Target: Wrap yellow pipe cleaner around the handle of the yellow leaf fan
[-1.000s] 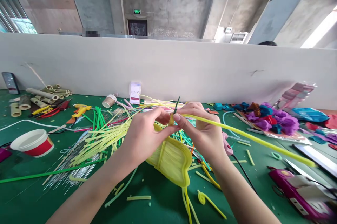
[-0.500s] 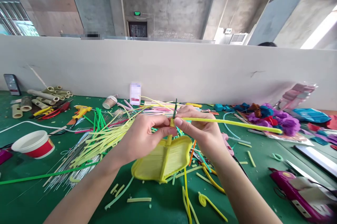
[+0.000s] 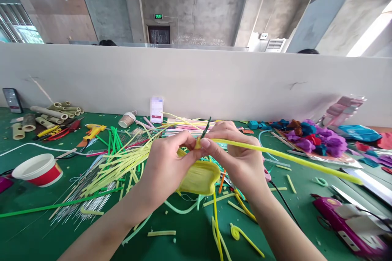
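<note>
Before me, my left hand (image 3: 167, 167) pinches the top of a yellow wing-shaped piece (image 3: 199, 177) made of pipe cleaners, which hangs tilted under my fingers. A thin dark green stem (image 3: 207, 126) sticks up between the two hands. Thumb and forefinger of my right hand (image 3: 240, 159) are closed on a long yellow pipe cleaner (image 3: 284, 155) beside that top. Its free end reaches far out to the right. My fingers cover the spot where pipe cleaner and piece meet.
Yellow pipe cleaners (image 3: 122, 163) and bare wires lie heaped at left, near a paper cup (image 3: 38, 171) and a yellow glue gun (image 3: 93, 131). Bamboo pieces (image 3: 49, 112) stand behind. At right are a magenta power strip (image 3: 346, 220) and purple pompoms (image 3: 335, 142). A white partition (image 3: 214, 81) borders the table.
The yellow piece has turned and tilted, so less of it shows below my hands. The pipe cleaner's free end has swung down and further right. The green stem now leans right.
</note>
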### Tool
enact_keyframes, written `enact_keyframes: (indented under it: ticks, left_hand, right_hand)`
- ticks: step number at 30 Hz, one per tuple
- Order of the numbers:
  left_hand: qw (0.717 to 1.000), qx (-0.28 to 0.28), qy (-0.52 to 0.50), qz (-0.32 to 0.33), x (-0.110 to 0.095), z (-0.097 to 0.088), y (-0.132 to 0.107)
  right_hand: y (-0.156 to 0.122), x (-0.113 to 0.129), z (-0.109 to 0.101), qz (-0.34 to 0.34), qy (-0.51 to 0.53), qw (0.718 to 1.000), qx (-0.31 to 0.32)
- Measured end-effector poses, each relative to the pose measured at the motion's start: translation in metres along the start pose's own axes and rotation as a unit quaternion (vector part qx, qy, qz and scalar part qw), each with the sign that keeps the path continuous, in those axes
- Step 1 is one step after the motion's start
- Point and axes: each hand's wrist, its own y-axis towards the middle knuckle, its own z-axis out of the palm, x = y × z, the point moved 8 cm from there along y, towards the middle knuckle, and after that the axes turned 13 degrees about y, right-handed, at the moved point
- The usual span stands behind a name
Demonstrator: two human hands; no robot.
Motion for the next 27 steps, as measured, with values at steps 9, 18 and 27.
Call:
enact_keyframes:
  ticks: [9,18,27]
  left_hand:
    - [0.997,0.023,-0.061,0.036,-0.008,-0.009,0.002]
    - [0.983,0.138,-0.068,0.103,-0.003,0.010,0.011]
    - [0.997,0.025,0.023,0.075,-0.006,0.002,0.008]
  right_hand:
    - [0.001,0.003,0.001,0.021,0.058,0.998,0.031]
    - [0.003,-0.015,-0.001,0.059,0.062,0.996,0.020]
    - [0.001,-0.010,-0.005,0.017,-0.013,1.000,-0.018]
